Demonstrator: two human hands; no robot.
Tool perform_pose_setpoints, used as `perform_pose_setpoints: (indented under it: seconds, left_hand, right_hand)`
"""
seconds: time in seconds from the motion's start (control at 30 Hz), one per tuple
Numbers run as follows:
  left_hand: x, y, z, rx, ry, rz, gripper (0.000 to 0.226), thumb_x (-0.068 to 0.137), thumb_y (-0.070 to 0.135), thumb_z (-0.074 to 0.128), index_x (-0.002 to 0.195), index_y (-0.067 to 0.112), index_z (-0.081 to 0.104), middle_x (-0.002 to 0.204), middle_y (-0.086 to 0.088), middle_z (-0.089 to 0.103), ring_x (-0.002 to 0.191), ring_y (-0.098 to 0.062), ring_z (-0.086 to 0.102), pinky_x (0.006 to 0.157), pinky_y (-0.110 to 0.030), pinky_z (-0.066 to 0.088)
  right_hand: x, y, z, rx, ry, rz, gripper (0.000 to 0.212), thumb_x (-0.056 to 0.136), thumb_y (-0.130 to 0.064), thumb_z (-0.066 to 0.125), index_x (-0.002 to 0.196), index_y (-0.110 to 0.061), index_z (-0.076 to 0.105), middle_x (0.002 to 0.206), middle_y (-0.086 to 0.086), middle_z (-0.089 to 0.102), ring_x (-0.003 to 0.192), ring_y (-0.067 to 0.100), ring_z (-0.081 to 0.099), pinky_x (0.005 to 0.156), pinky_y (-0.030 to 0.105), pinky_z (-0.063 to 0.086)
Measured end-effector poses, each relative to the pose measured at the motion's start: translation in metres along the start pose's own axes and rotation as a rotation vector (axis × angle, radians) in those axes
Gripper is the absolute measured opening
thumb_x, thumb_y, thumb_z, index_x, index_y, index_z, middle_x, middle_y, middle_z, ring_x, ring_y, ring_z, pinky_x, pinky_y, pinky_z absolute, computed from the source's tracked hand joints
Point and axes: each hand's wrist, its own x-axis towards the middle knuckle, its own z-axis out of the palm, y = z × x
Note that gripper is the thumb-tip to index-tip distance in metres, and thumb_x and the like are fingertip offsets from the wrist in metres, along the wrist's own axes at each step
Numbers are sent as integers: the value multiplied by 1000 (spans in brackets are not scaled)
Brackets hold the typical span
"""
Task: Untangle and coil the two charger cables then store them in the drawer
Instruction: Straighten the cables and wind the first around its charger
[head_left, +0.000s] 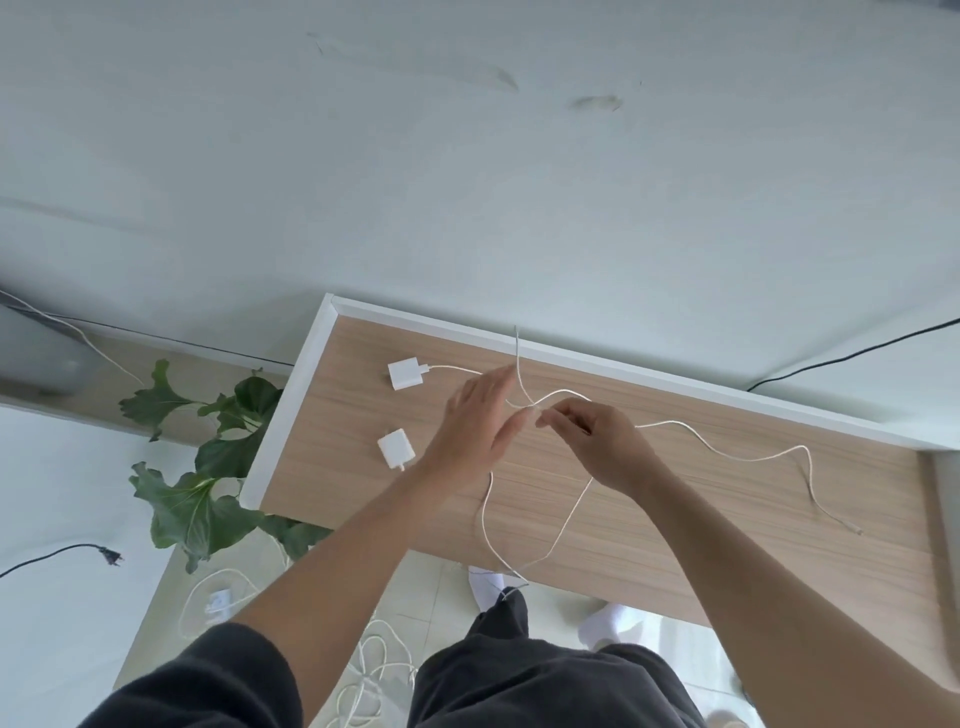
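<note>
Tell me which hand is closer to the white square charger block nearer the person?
Left. The left hand sits just right of the white square charger block; the right hand is farther right, pinching the thin white cable.

Pale wall (467, 156), white-edged wood-grain desk (727, 519), leafy plant (192, 509), tiled floor (431, 587).

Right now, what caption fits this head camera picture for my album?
Right hand pinches a tangled white cable over the wooden desk, left hand open beside it.
</note>
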Motion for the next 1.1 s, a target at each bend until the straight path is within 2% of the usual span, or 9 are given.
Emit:
perform_pose_setpoints:
  seconds: [0.13,0.23,0.37,0.53,0.63,0.7,0.8,0.93,1.1]
  left_hand:
    - [15,13,8,-318,-16,-70,35,115,50,50,106,29,77,135,4,62,135,-22,57,117,-52,44]
    - [18,22,4,-448,-18,-161,32,115,37,55,104,28,83,157,-2,51,157,-13,39,127,-39,32]
    - [27,8,-6,-379,118,-270,33,114,31,57,99,26,86,152,-7,57,152,-15,43,122,-34,36]
    - [29,-17,-21,-205,341,-418,36,115,27,54,98,18,85,102,-6,74,111,-28,64,88,-35,43]
    - [29,-31,-27,-315,371,-605,46,115,42,52,91,15,81,90,-3,81,90,-32,77,82,-42,58]
    - [27,-19,-26,-446,289,-704,58,115,50,46,86,13,80,83,-2,83,72,-31,79,69,-40,61]
    - [21,13,-25,-532,-62,-771,79,113,68,28,98,14,84,91,-2,87,68,-21,79,49,-24,43]
    - [23,63,-7,-757,-501,-686,67,109,68,46,122,12,80,106,-4,85,74,-17,71,55,-27,31]
    - [38,111,24,-1031,-466,-717,42,105,50,69,117,11,80,92,2,74,63,-11,59,43,-19,29]
  right_hand:
    - [-6,-1,-7,-11,-8,-15,24,112,-39,64,100,-29,83,48,-18,44,47,8,39,51,18,33]
    - [-10,7,-12,-31,-11,-4,25,110,-43,64,98,-34,83,50,-12,35,47,10,31,48,20,28]
    - [-19,21,-28,-47,9,32,27,108,-48,66,92,-34,83,54,-10,33,49,11,29,49,23,24]
    - [-33,52,-65,-65,99,105,31,103,-55,72,86,-32,83,55,-11,35,49,10,31,50,25,26]
    - [-42,74,-86,-31,173,177,32,104,-53,71,87,-30,84,52,-11,35,46,9,29,51,29,26]
    - [-46,84,-94,-6,226,206,30,107,-49,69,90,-29,84,51,-11,36,44,9,28,47,25,25]
    - [-48,87,-93,16,268,201,28,109,-43,68,90,-27,82,53,-11,39,43,8,29,44,23,24]
    - [-50,73,-83,41,205,122,27,107,-47,69,92,-29,83,53,-12,38,47,8,29,48,24,26]
    - [-54,59,-74,30,120,20,28,103,-55,73,89,-32,81,58,-11,38,52,9,31,50,19,28]
